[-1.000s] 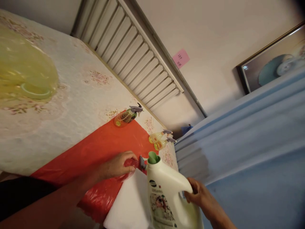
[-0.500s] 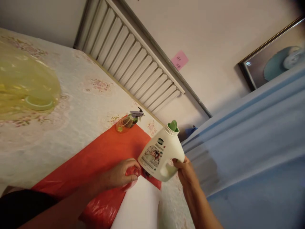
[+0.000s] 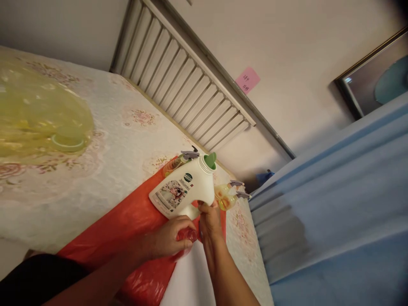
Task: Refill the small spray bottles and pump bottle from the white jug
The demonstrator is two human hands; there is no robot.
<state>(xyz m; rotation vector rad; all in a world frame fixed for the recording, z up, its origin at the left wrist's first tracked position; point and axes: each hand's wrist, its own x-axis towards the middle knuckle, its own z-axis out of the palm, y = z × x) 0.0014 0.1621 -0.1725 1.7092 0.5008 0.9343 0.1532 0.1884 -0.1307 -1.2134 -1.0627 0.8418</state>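
Observation:
My right hand [image 3: 210, 219] is closed around the handle of a white detergent jug [image 3: 175, 187], which has a picture label and a green pour spout in its uncapped neck. The jug stays nearly upright, leaning slightly. Just below it, my left hand [image 3: 174, 238] grips a clear plastic bottle [image 3: 191, 235] near its open neck; the red behind tints it, and my fingers hide part of its body. A red plastic sheet [image 3: 127, 229] lies under both hands, beside a white surface [image 3: 191, 276]. Behind the jug stands a spray bottle [image 3: 174, 165], partly covered by it.
Yellow spray bottles [image 3: 225, 197] with grey triggers stand right of the jug. A big yellow plastic bag [image 3: 41, 110] sits on the flowered tablecloth [image 3: 117, 140] at left. A white radiator [image 3: 188, 72] lines the wall, and a blue curtain [image 3: 334, 195] hangs at right.
My right hand has carried the jug left, over the red sheet and in front of the spray bottle. The yellow spray bottles now show. My left hand keeps its grip; the view has shifted slightly.

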